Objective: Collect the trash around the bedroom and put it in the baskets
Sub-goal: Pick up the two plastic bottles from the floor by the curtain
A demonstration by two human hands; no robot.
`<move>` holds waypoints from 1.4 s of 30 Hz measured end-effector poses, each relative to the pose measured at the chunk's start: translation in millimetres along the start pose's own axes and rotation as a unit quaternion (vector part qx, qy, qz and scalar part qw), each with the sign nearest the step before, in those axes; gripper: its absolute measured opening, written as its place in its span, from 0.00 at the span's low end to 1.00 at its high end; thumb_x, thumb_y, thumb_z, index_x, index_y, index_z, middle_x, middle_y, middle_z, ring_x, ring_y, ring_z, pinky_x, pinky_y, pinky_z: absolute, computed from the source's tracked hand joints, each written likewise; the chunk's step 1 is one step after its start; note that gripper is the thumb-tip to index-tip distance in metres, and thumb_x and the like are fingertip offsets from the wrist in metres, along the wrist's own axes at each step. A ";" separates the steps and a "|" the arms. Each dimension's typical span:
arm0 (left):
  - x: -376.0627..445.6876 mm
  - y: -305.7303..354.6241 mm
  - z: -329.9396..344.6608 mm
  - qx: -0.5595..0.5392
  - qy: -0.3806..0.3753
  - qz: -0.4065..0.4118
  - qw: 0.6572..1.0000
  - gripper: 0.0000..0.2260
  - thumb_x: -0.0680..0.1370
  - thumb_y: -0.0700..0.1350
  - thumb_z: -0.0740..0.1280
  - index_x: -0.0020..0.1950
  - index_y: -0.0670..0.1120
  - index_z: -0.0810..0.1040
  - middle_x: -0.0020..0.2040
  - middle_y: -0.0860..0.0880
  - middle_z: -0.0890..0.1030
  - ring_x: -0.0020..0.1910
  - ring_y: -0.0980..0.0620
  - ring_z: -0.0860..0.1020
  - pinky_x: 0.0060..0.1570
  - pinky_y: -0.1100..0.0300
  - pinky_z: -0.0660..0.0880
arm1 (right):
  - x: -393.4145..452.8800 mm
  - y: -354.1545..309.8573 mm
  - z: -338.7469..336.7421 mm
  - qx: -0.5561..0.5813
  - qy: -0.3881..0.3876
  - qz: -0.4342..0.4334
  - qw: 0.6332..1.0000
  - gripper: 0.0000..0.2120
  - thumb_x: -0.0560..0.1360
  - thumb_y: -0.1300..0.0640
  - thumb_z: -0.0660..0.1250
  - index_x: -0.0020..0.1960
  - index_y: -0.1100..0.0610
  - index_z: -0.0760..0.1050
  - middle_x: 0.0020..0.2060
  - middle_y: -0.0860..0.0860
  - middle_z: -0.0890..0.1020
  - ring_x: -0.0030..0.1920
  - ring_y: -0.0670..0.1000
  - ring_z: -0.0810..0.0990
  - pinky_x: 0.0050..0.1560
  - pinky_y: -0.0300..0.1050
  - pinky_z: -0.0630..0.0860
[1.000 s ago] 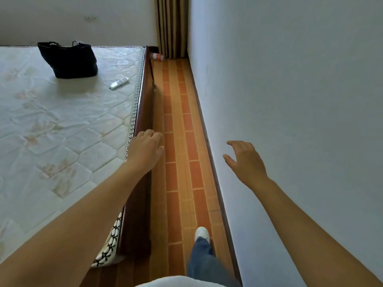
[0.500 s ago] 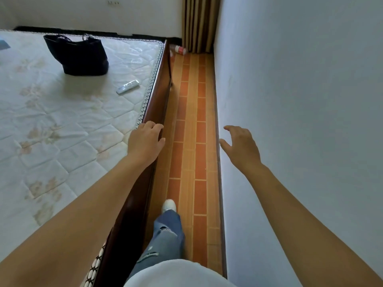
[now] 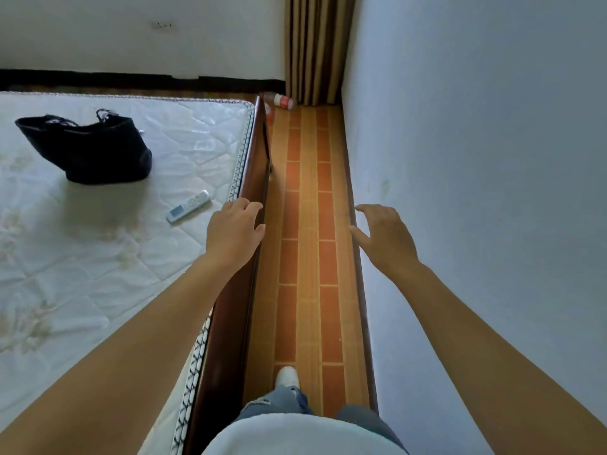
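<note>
A clear plastic bottle with a red label [image 3: 281,100] lies on the floor at the far end of the narrow aisle, by the curtain and the bed's corner. My left hand [image 3: 235,229] hovers over the bed's wooden side rail, fingers loosely curled, holding nothing. My right hand [image 3: 386,236] is spread open beside the right wall, empty. Both hands are well short of the bottle. No basket is in view.
The bed [image 3: 258,178] with a bare quilted mattress fills the left. A black handbag [image 3: 88,147] and a white remote control [image 3: 188,210] lie on it. A grey wall [image 3: 476,159] bounds the orange tiled aisle [image 3: 308,257]. A striped curtain [image 3: 315,47] hangs at the end.
I have stepped forward along the aisle; the bottle, handbag and remote are nearer. Both hands stay out in front, empty, the right one close to the wall.
</note>
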State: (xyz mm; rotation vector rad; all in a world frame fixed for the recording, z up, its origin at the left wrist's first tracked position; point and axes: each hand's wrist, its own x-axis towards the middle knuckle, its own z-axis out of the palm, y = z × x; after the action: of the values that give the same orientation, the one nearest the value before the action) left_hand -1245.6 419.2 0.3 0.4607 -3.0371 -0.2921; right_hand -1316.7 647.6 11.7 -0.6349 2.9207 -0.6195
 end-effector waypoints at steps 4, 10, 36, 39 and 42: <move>86.6 0.8 -3.2 -0.001 -0.010 0.013 1.000 0.18 0.79 0.47 0.61 0.68 0.45 0.69 0.65 0.45 0.74 0.63 0.44 0.71 0.59 0.51 0.68 | 79.8 5.5 -9.1 -0.011 0.009 0.001 1.000 0.19 0.77 0.53 0.61 0.66 0.58 0.68 0.63 0.56 0.75 0.66 0.56 0.70 0.64 0.50 0.69; 203.7 3.8 5.7 0.011 -0.006 0.013 1.000 0.18 0.79 0.47 0.61 0.68 0.45 0.70 0.65 0.45 0.74 0.63 0.44 0.71 0.59 0.51 0.69 | 201.5 31.7 -13.0 -0.024 0.011 -0.004 1.000 0.20 0.77 0.52 0.61 0.66 0.58 0.68 0.63 0.56 0.75 0.65 0.56 0.71 0.64 0.50 0.70; 666.0 -32.5 23.2 -0.028 0.036 -0.032 0.998 0.17 0.76 0.44 0.65 0.65 0.44 0.73 0.62 0.43 0.77 0.60 0.42 0.74 0.52 0.50 0.72 | 695.4 58.7 -15.5 -0.024 -0.027 -0.090 0.995 0.20 0.77 0.51 0.60 0.67 0.56 0.67 0.64 0.53 0.74 0.66 0.53 0.69 0.63 0.47 0.69; 730.3 -51.8 22.4 -0.018 0.033 -0.020 0.999 0.18 0.77 0.45 0.64 0.66 0.44 0.72 0.62 0.44 0.77 0.59 0.42 0.74 0.51 0.51 0.72 | 757.6 49.8 -11.6 -0.011 -0.004 -0.087 0.996 0.19 0.77 0.52 0.60 0.66 0.57 0.68 0.63 0.54 0.75 0.66 0.53 0.69 0.63 0.45 0.69; 793.2 -68.0 19.0 -0.007 0.020 -0.018 1.000 0.19 0.77 0.45 0.64 0.68 0.44 0.70 0.64 0.44 0.75 0.61 0.43 0.73 0.51 0.52 0.71 | 817.4 41.2 -8.4 0.004 0.019 -0.084 0.996 0.19 0.77 0.53 0.61 0.66 0.58 0.68 0.62 0.54 0.76 0.65 0.52 0.69 0.62 0.44 0.68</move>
State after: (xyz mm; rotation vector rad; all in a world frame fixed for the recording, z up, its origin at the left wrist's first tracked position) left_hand -1984.2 121.7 -10.3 0.5156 -2.9876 -0.3029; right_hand -2077.3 345.5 1.9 -0.8854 2.9189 -0.6681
